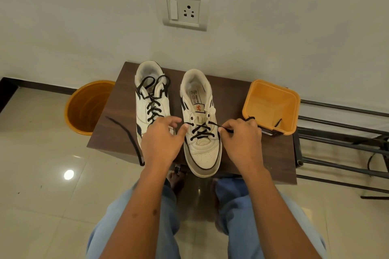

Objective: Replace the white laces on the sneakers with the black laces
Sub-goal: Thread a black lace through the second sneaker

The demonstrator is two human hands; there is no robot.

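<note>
Two white sneakers stand on a small dark wooden table [117, 111]. The left sneaker [150, 99] is laced to the top with a black lace tied in a bow. On the right sneaker [200, 115], a black lace [202, 130] crosses only the lower eyelets. My left hand [162, 139] rests against that shoe's left side, thumb at an eyelet. My right hand [240, 136] pinches the lace's right end beside the shoe. The lace's other end [128, 139] trails over the table's left front edge.
A square yellow tub [271, 105] sits at the table's right, a black lace end hanging over its rim. A round orange bucket [88, 107] stands on the floor at the left. A black metal rack [345, 143] lies to the right. A wall socket [183, 9] is above.
</note>
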